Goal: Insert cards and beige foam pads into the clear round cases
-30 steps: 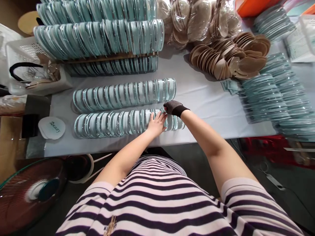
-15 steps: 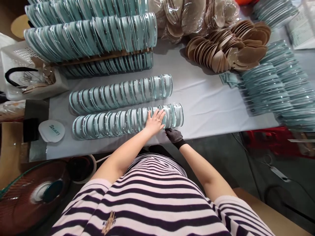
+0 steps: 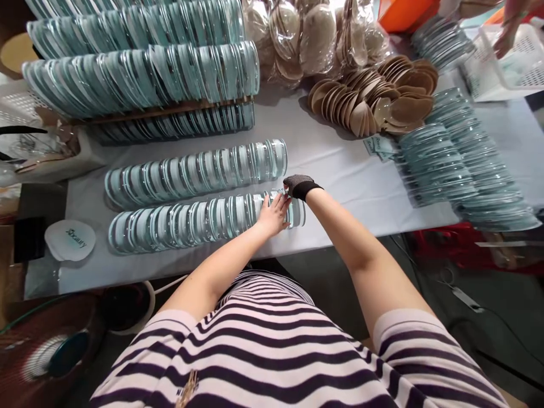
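Observation:
A front row of clear plastic packs with teal edges [image 3: 182,225] stands on the cloth-covered table near its front edge. My bare left hand [image 3: 274,216] lies over the row towards its right end, fingers spread on the packs. At the row's far side, my right hand [image 3: 298,186], in a dark dotted glove, has bent fingers beside the left fingertips. Whatever its fingertips hold, if anything, is hidden. Just behind runs a second row of the same packs [image 3: 195,171].
Stacked rows of packs [image 3: 140,79] rise at the back left. Brown oval pads [image 3: 369,99] and bagged pads [image 3: 314,37] lie behind. More packs [image 3: 467,158] stand right. An oval card [image 3: 70,240] lies left. Another person's hand [image 3: 505,37] is by a white basket [image 3: 488,68].
My right hand has moved from the near side of the front row over to its far side. My left hand stays on the row. The view has shifted rightward, bringing in another person's hand.

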The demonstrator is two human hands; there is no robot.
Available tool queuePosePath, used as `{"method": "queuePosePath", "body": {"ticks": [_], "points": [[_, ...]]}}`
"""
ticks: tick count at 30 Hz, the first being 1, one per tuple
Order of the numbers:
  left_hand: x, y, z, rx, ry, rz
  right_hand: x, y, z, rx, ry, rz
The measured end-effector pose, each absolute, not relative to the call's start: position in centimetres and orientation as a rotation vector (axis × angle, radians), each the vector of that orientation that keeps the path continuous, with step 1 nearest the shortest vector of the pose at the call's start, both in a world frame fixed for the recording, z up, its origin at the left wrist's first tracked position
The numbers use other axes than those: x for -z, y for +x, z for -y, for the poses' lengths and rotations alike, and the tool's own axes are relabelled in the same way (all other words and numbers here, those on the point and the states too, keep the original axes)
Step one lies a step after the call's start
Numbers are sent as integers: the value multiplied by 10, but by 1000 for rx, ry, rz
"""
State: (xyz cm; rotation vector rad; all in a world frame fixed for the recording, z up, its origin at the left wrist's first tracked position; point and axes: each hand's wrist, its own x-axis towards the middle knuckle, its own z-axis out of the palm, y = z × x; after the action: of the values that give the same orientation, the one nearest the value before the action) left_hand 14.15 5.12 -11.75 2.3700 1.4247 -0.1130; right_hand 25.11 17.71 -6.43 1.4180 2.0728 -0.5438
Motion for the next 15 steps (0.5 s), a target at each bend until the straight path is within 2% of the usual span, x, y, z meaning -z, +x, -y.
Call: {"method": "queuePosePath", "body": {"ticks": [6,10,15], "points": [[120,141,-49,99,2336,-1451,69,277,-157,622,1403,-2305],[120,141,-48,79,2340,-1440,90,312,-95,697,1541,-2499],[119,139,-50,137,2347,-1423,136,322,-8,724,1731,-2362]]}}
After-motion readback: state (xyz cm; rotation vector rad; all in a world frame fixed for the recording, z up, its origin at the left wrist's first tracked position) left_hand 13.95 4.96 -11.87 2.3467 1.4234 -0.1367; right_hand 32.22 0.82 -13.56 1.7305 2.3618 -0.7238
